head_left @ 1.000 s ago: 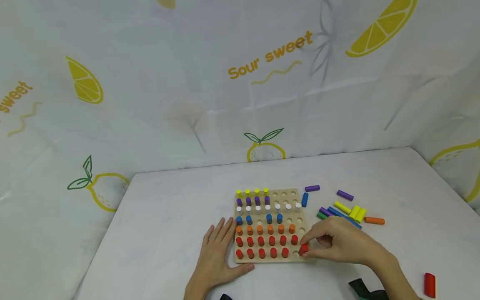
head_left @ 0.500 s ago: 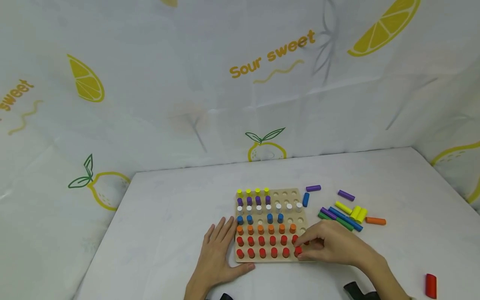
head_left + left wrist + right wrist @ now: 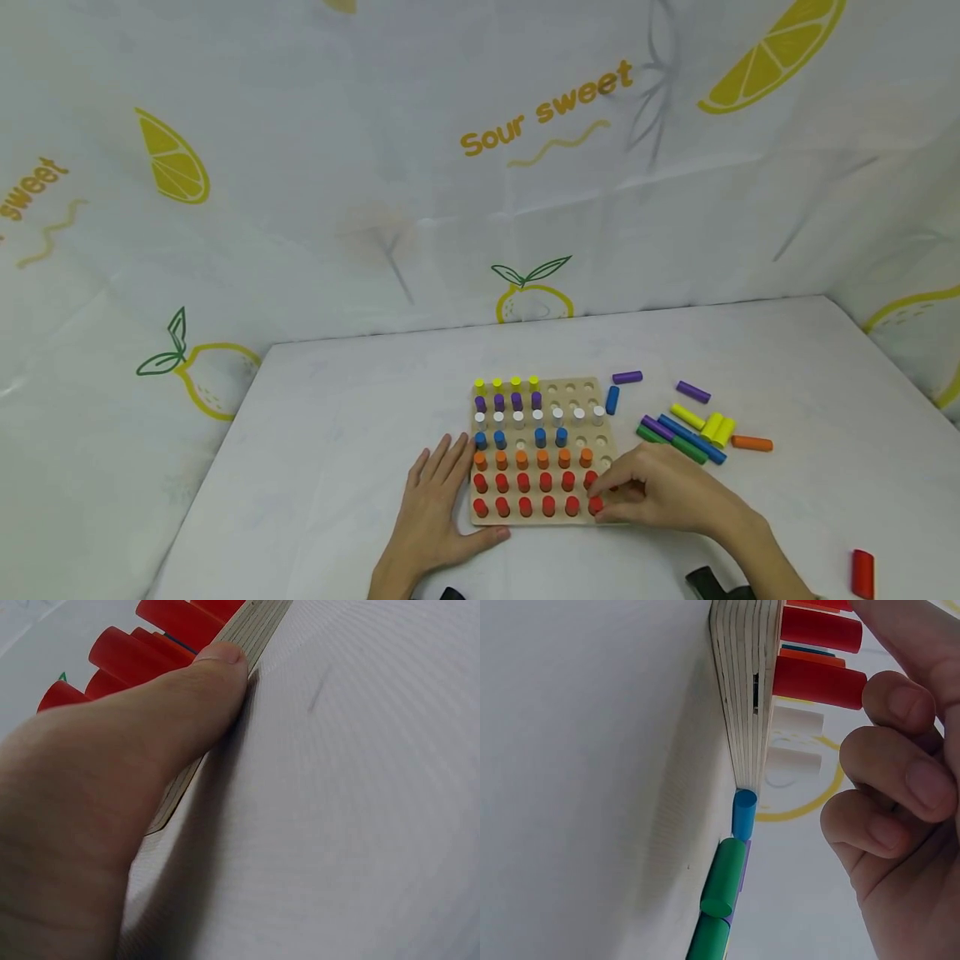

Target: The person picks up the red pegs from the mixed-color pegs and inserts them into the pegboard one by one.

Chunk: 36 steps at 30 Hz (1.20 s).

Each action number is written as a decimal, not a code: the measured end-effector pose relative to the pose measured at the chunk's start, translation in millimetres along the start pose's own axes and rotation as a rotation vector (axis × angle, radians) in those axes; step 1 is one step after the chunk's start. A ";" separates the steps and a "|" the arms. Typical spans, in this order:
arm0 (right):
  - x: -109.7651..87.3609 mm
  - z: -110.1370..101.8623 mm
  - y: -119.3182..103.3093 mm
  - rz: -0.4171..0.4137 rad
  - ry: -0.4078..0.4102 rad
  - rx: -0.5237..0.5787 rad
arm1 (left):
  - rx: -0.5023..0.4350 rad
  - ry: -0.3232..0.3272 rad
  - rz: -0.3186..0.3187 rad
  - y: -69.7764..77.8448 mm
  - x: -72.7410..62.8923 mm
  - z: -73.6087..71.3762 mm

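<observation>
A square wooden pegboard holds rows of coloured pegs, red nearest the front. My left hand lies flat at its left side, fingers spread along the edge. In the left wrist view, the thumb presses on the front edge beside red pegs. My right hand pinches a red peg between thumb and index finger at the front right of the board. The peg stands in line with the front row, its base in the board. The right wrist view shows the other fingers curled near a standing red peg.
Right of the board lie loose pegs: green, blue, yellow, orange and purple. A red half-round piece lies at the front right. A patterned cloth hangs behind the table.
My right hand has moved slightly left with the red peg, which has gone from tilted over the front row's right end to upright in it. The left hand has stayed put.
</observation>
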State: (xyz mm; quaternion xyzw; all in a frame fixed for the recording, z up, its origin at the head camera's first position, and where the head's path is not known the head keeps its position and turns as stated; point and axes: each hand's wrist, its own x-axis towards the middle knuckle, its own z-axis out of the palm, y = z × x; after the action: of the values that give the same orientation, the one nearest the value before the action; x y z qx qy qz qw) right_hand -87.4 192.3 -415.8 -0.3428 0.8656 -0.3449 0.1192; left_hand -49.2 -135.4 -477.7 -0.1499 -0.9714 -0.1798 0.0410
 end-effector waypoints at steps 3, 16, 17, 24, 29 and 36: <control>-0.7 0.4 0.5 0.007 0.004 0.005 | 0.006 0.001 0.001 0.3 0.2 -0.4; -3.6 0.8 0.1 0.018 0.024 -0.009 | 0.020 -0.014 -0.013 -0.1 0.2 -0.4; -3.4 0.9 0.0 0.020 0.024 -0.006 | 0.018 -0.016 -0.015 -0.1 0.3 -0.4; -5.2 -3.7 -0.2 0.057 0.016 0.019 | 0.015 -0.015 -0.012 -0.1 0.5 0.7; -10.3 -12.1 1.1 0.057 0.020 -0.009 | 0.014 -0.012 -0.008 -0.3 0.5 1.2; -18.1 -22.3 3.9 0.063 0.012 0.002 | 0.019 0.007 0.004 -1.0 0.3 1.9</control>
State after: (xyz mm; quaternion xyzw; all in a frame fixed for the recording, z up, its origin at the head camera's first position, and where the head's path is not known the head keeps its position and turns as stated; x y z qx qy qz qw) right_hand -86.0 218.1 -402.6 -0.3131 0.8764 -0.3439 0.1252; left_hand -49.8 -135.5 -479.8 -0.1507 -0.9726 -0.1710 0.0463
